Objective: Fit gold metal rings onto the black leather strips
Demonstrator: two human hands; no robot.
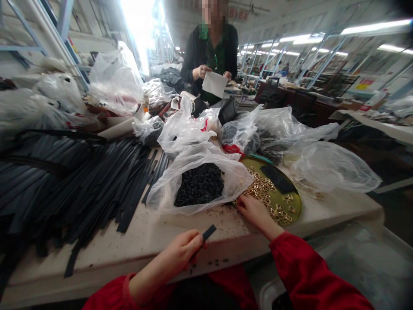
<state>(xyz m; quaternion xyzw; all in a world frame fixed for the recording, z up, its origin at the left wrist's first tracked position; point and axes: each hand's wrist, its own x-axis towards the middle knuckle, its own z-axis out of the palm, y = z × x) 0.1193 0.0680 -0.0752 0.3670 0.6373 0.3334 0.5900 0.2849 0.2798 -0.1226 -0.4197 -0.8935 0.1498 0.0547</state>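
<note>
My left hand (184, 249) is closed around a short dark strap (209, 232), whose flat end sticks out past the thumb over the table's front edge. At the near left rim of a round yellow tray (297, 199), my right hand (256, 214) has its fingers drawn together; whatever they pinch is hidden. Small gold-coloured metal buckles (263, 189) lie heaped in that tray, close to the right fingertips. Left of this hand, an open clear plastic bag (164, 196) holds many small black pieces (200, 185).
Long black straps (106, 185) are piled across the table's left side. A dark flat phone-like object (279, 178) lies in the tray. Several filled plastic bags (183, 129) crowd the back. Across the table stands a person (209, 56) holding a white sheet (214, 84).
</note>
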